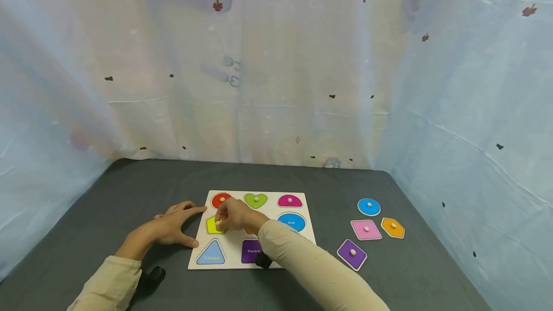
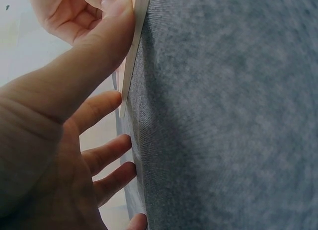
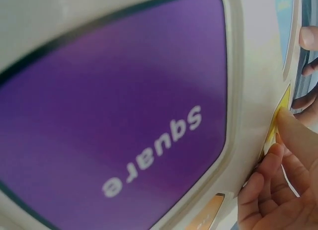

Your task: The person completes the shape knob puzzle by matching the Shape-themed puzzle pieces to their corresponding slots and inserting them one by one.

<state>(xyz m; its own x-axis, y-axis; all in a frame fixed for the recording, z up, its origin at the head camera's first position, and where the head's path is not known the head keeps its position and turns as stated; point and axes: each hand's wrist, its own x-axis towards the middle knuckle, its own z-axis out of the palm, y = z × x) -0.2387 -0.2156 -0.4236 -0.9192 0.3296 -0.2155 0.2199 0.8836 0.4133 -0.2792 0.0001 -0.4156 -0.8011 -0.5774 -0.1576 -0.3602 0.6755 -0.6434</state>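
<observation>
A dark grey table (image 1: 181, 176) stretches beneath both hands; directly under the right-hand pinch lies a white shape-puzzle board (image 1: 233, 253). Left of that pinch, the left hand (image 1: 173, 225) spreads its fingers, thumb and forefinger touching the board's left edge. The right hand (image 1: 235, 215) pinches the yellow puzzle piece (image 1: 211, 225) at the board's middle-left slot; whether it sits flush, I cannot tell. Well right of the pinch lie a loose purple square (image 1: 351, 259), pink parallelogram (image 1: 359, 232), orange hexagon (image 1: 392, 231) and blue oval (image 1: 366, 209)

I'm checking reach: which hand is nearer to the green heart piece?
Right. In the head view, the right hand is just below and left of the green heart piece, at the yellow piece; the left hand is farther off, at the left edge of the board.
</observation>
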